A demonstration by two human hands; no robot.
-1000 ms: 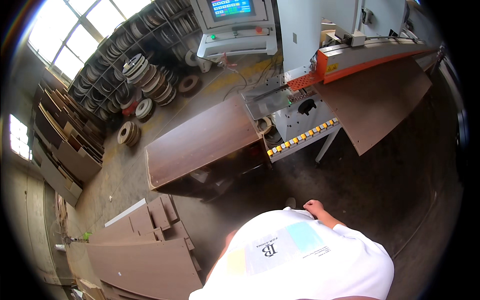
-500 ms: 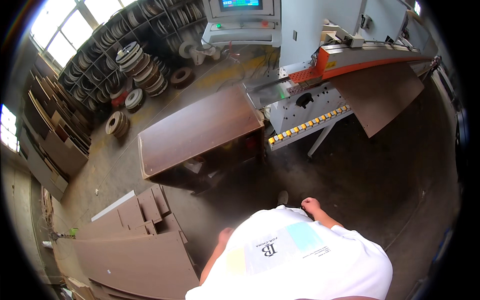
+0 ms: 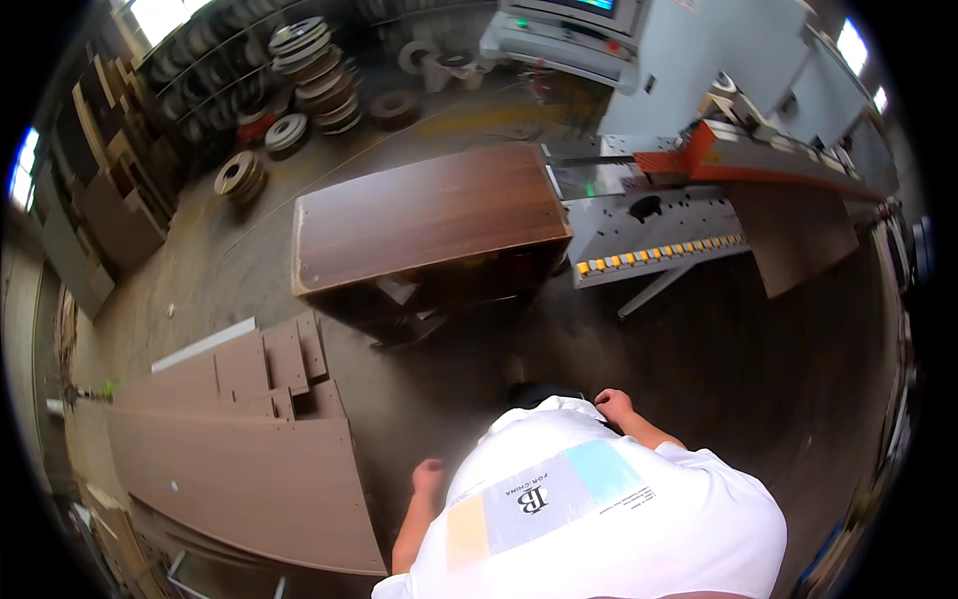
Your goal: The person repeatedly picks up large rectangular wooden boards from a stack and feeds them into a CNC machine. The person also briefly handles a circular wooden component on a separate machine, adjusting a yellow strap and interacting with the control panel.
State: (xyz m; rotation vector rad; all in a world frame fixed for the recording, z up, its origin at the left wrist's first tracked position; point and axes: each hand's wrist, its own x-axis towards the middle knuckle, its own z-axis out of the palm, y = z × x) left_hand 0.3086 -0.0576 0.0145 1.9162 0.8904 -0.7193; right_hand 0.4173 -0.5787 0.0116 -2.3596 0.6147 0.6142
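Note:
My left hand [image 3: 429, 477] hangs beside my white shirt, in the air to the right of a stack of brown boards [image 3: 269, 489]. It is blurred and its fingers cannot be made out. In front of my right hip is my right hand [image 3: 613, 404], its fingers curled in and nothing visible in them. Neither hand touches the boards or the dark brown wooden cabinet [image 3: 429, 215] ahead of me. White strips and scraps lie in the cabinet's shadowed open side.
Right of the cabinet stands a grey machine with an orange guard [image 3: 748, 150], a row of yellow rollers [image 3: 659, 255] and a brown panel [image 3: 798, 240] on it. Rolls of edge banding [image 3: 324, 85] are piled at the back left. Upright boards [image 3: 110, 200] lean at the far left.
The view has turned and moved forward: the cabinet and machine now sit further right, the board stack nearer and further left. My left hand has swung outward; my right hand stays curled.

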